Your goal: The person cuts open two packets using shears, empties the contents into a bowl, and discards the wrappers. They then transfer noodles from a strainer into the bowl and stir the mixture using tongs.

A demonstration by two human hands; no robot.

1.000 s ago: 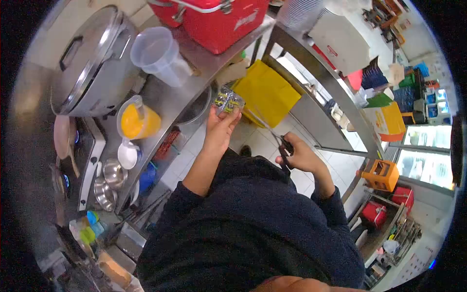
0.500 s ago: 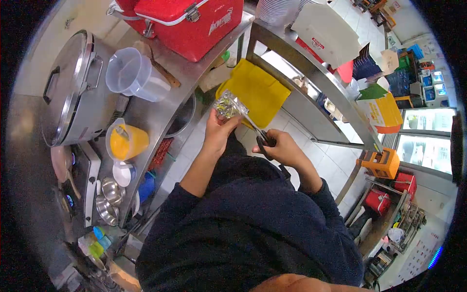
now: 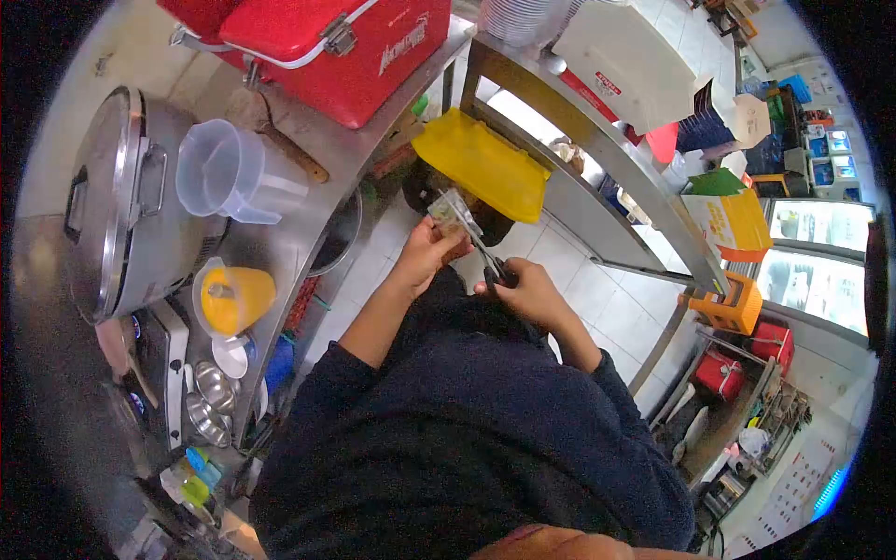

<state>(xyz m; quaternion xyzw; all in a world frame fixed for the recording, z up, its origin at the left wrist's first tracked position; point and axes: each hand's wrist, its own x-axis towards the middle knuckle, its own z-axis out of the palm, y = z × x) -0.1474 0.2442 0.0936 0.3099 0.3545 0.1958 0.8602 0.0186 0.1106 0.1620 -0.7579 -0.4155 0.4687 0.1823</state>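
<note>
My left hand (image 3: 425, 254) is closed on a small silvery packet (image 3: 452, 211), thumb and fingers pinching its near edge. My right hand (image 3: 525, 293) wraps the dark handles of a pair of scissors (image 3: 492, 265). The scissor blades lie along the packet's right side and overlap it in this view. Just past the packet, a bin's yellow lid (image 3: 487, 166) stands tilted up, with the bin's dark opening below it, partly hidden by the packet and my hands.
On the steel counter (image 3: 303, 238) to my left are a clear jug (image 3: 219, 173), a jug of orange-yellow contents (image 3: 238, 297), metal bowls (image 3: 217, 387) and a large lidded pot (image 3: 112, 205). A red cooler box (image 3: 345, 65) stands at the back. A steel shelf frame (image 3: 607, 154) runs along the right.
The yellow lid has tipped up, exposing the dark bin opening. The packet has turned and shows its face less, while the scissors have moved slightly left, staying against it.
</note>
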